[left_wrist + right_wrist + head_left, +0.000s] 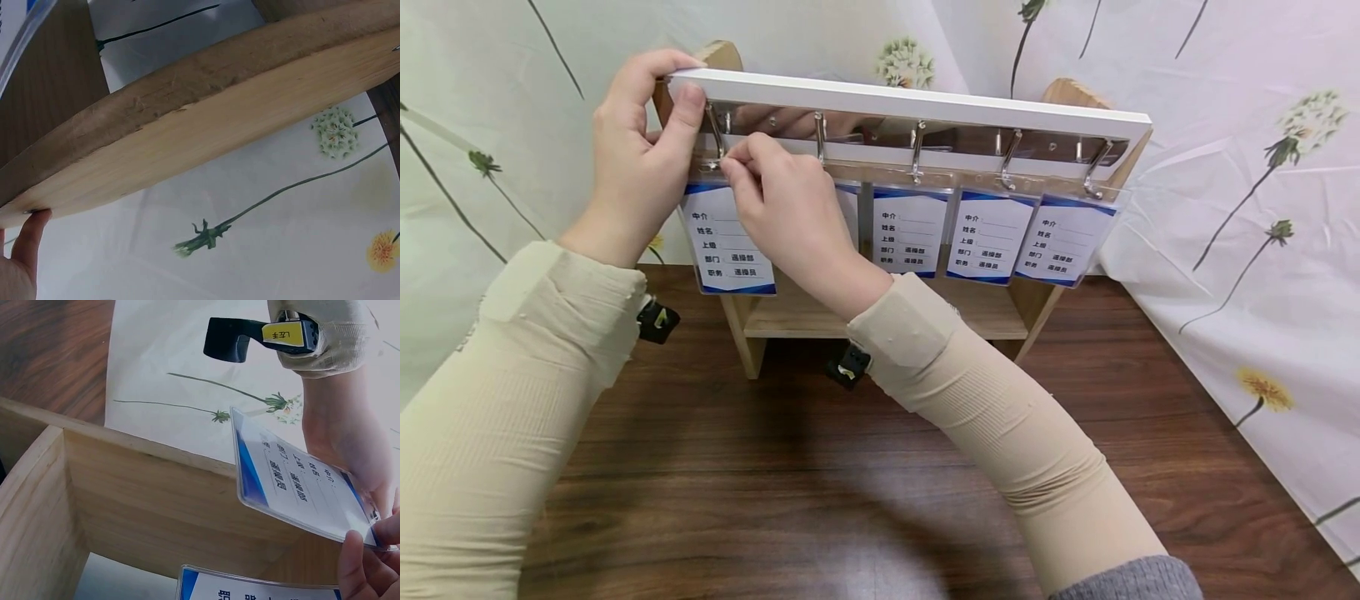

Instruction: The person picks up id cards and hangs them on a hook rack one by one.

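My left hand (643,146) grips the left end of the white hook rack (925,97), thumb on its front face. In the left wrist view, its finger (32,244) touches the wooden side panel (206,137). At the leftmost metal hook (715,133), my right hand (797,200) pinches the top of a clear-sleeved badge (730,242) with thumb and forefinger. The right wrist view shows this badge (294,478) tilted, its top edge between the fingers. Whether its slot is around the hook is hidden.
More badges (910,229) hang side by side from hooks to the right; my right hand partly covers the nearest one. A wooden stand (880,317) carries the rack on a dark wood-grain surface (850,467). Flower-printed cloth (1240,250) surrounds it.
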